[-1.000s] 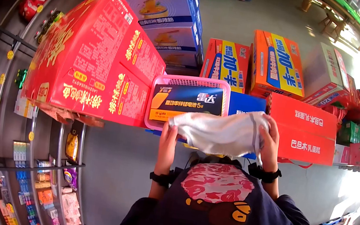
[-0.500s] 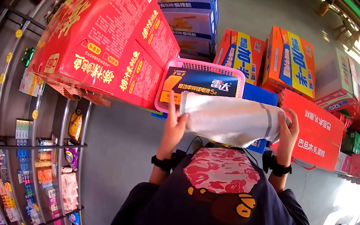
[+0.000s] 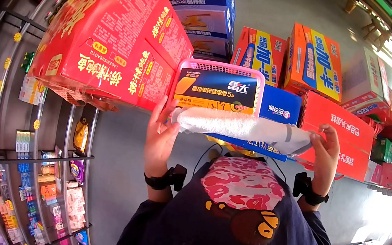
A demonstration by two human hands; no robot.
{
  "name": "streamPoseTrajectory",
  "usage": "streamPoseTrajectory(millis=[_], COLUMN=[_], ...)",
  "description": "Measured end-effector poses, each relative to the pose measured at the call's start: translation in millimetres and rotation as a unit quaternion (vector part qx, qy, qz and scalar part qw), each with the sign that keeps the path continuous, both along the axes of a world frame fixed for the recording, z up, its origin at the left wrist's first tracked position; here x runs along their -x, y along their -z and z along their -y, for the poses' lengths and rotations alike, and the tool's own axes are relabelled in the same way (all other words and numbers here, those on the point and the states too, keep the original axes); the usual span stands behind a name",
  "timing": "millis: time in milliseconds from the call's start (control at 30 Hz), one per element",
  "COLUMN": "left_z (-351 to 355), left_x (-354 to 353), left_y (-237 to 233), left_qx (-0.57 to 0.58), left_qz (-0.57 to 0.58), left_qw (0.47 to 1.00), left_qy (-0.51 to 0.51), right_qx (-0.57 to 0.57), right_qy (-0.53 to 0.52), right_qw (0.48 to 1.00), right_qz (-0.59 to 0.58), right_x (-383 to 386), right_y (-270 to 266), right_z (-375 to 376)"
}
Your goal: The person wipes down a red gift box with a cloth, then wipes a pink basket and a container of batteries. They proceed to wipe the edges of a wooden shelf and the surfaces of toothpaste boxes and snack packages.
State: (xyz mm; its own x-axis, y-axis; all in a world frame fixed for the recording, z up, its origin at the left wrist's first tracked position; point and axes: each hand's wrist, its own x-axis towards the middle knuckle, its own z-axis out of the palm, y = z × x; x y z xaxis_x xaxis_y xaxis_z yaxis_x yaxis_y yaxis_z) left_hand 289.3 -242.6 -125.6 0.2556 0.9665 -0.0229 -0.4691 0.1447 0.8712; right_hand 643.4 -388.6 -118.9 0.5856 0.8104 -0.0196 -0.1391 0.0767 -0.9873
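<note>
A white towel (image 3: 241, 127) with a grey stripe near its right end is stretched level between my two hands. My left hand (image 3: 159, 135) pinches its left end, the other fingers pointing up. At the right end, thumb and fingers of my right hand (image 3: 326, 147) grip the corner. Just beyond the towel stands a pink basket (image 3: 261, 89) with a black-and-orange battery box (image 3: 211, 85) in it. A blue box (image 3: 279, 104) lies to the basket's right, partly hidden by the towel.
Tall red cartons (image 3: 116, 44) stand at left, with blue cartons (image 3: 207, 12) behind. Orange noodle boxes (image 3: 316, 62) and a red carton (image 3: 338, 133) are at right. A shelf rack (image 3: 48, 161) of packaged goods runs along the left side.
My hands have moved apart and the towel is pulled wider, now a thinner, flatter strip. More of the battery box and blue box shows behind it.
</note>
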Motion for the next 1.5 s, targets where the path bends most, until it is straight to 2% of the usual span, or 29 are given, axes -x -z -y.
streamPoseTrajectory(millis=[67, 133, 167, 233, 267, 300, 333, 400, 433, 467, 533, 600, 667, 700, 733, 767, 800, 833, 867, 933, 1000, 1067, 1100, 1133, 1200, 1267, 1367, 1500], left_z=[-4, -24, -32, -48, -60, -69, -72, -72, -72, -71, -70, -71, -53, -52, -47, -43, -39, -38, -37, -39, -69, -84, -84, -85, -87, -82, -81, -80], left_x=[5, 7, -5, -9, -20, -13, -19, -21, -18, -14, -5, 6, 7, 6, 6, 4, 0, -5, -13, -37, -57, -76, -82, -85, -86, -85, -85, -83], left_y=[5, 13, -14, -28, -63, -54, -71, -95, -95, -91, -71, -28, 3, 2, 5, 10, 13, 12, 5, -8, 25, 60, 82, 101, 122, 117, 106, 98], left_qx=[-0.016, -0.068, -0.099, -0.122, -0.179, -0.2, -0.231, -0.287, -0.287, -0.287, -0.285, -0.316, -0.351, -0.358, -0.357, -0.349, -0.34, -0.331, -0.328, -0.399, -0.48, -0.482, -0.454, -0.426, -0.44, -0.429, -0.433, -0.435], left_qz=[-0.024, -0.1, -0.115, -0.113, -0.139, -0.126, -0.086, -0.103, -0.103, -0.137, -0.172, -0.365, -0.578, -0.569, -0.57, -0.621, -0.669, -0.656, -0.656, -0.606, -0.568, -0.663, -0.685, -0.706, -0.675, -0.668, -0.669, -0.659], left_qw=[0.999, 0.992, 0.984, 0.98, 0.96, 0.959, 0.952, 0.93, 0.929, 0.924, 0.918, 0.849, 0.708, 0.714, 0.713, 0.676, 0.637, 0.661, 0.662, 0.684, 0.661, 0.554, 0.55, 0.545, 0.56, 0.587, 0.586, 0.606], left_qy=[-0.019, -0.047, -0.092, -0.113, -0.167, -0.155, -0.18, -0.206, -0.208, -0.212, -0.214, -0.213, -0.203, -0.197, -0.197, -0.188, -0.175, -0.154, -0.155, -0.073, -0.099, -0.148, -0.15, -0.155, -0.191, -0.159, -0.146, -0.095], right_qx=[-0.004, 0.006, -0.029, -0.032, -0.114, -0.131, -0.126, -0.213, -0.214, -0.24, -0.201, -0.059, 0.047, 0.047, 0.061, 0.071, 0.071, 0.052, 0.034, 0.015, -0.027, 0.009, 0.059, 0.034, 0.061, 0.048, 0.014, -0.026], right_qy=[0.0, -0.02, -0.025, 0.002, 0.037, 0.039, 0.038, 0.068, 0.074, 0.041, 0.012, -0.036, -0.105, -0.105, -0.096, -0.087, -0.088, -0.077, -0.067, -0.077, -0.073, -0.106, -0.184, -0.167, -0.163, -0.167, -0.161, -0.167], right_qw=[1.0, 0.999, 0.997, 0.986, 0.98, 0.977, 0.978, 0.958, 0.956, 0.958, 0.969, 0.982, 0.974, 0.974, 0.949, 0.915, 0.915, 0.914, 0.912, 0.872, 0.814, 0.755, 0.734, 0.717, 0.719, 0.741, 0.731, 0.744], right_qz=[0.005, 0.038, 0.066, 0.161, 0.156, 0.162, 0.159, 0.178, 0.187, 0.148, 0.146, 0.177, 0.196, 0.196, 0.293, 0.388, 0.388, 0.395, 0.402, 0.484, 0.575, 0.647, 0.651, 0.676, 0.673, 0.648, 0.663, 0.647], right_x=[3, 0, -7, -19, -14, -22, -16, 0, 2, 8, 11, 16, 30, 33, 39, 43, 45, 48, 51, 56, 74, 89, 90, 93, 98, 97, 98, 104], right_y=[-8, -13, -20, -25, -56, -48, -57, -86, -84, -62, -43, 2, 60, 62, 63, 63, 61, 56, 51, 53, 50, 63, 77, 104, 102, 99, 100, 101], right_z=[-4, -18, -36, -48, -67, -71, -72, -79, -79, -84, -81, -77, -72, -67, -63, -66, -67, -70, -73, -92, -115, -139, -151, -158, -160, -158, -157, -158])
